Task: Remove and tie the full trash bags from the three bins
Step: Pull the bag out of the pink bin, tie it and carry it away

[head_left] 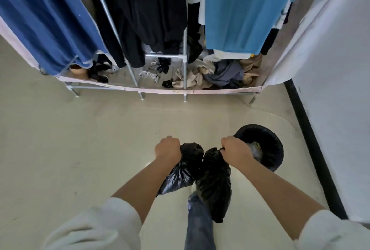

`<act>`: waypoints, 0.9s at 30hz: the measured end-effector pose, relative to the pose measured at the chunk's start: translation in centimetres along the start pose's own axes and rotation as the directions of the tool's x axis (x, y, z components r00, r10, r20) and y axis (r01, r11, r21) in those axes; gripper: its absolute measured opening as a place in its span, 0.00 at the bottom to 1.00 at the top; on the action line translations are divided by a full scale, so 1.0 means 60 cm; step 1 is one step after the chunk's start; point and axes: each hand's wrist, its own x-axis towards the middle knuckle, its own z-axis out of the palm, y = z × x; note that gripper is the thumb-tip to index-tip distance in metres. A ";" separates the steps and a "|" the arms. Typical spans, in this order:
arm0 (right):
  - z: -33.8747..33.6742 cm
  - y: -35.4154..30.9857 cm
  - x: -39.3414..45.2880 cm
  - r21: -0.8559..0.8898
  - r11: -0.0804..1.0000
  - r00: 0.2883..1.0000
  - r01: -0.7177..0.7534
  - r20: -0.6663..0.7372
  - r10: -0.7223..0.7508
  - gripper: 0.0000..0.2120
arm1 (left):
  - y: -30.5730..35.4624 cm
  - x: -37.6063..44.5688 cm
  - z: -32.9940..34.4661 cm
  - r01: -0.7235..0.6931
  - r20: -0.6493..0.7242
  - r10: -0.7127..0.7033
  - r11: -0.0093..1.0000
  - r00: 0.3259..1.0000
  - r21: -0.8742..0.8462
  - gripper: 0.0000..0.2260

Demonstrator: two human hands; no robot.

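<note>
Black bags [214,181] gripped inside curled fingers [227,145]

The person is reaching both bare forearms forward and down, with pale sleeves pushed up near the elbows. The left hand [167,148] is curling into a fist, knuckles up, gripping the gathered top of one black trash bag [181,171], while the right hand [234,149] is fisting in the same way, pinching the bunched neck of a second black bag [215,181]. The two hands are hanging level with each other, apart, wrists bending slightly downward; one jeans-clad leg is showing beneath them.
</note>
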 end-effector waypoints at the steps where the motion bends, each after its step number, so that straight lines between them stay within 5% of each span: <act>1: -0.002 0.013 0.043 0.008 1.000 1.000 -0.002 0.015 0.002 0.05 | 0.011 0.045 -0.005 0.003 0.005 -0.003 1.000 1.000 -0.004 0.13; 12: 0.086 0.128 0.445 0.041 0.998 0.953 -0.056 0.299 0.042 0.11 | 0.092 0.458 0.022 0.104 0.151 -0.109 0.994 0.983 0.042 0.14; 20: 0.227 0.203 0.670 0.141 0.986 0.962 -0.095 0.267 0.054 0.11 | 0.125 0.684 0.152 0.192 0.218 -0.201 0.979 0.955 0.063 0.16; 27: 0.289 0.248 0.719 0.219 0.973 0.968 -0.078 0.249 0.021 0.16 | 0.163 0.736 0.235 0.172 0.221 -0.176 0.984 0.959 0.039 0.16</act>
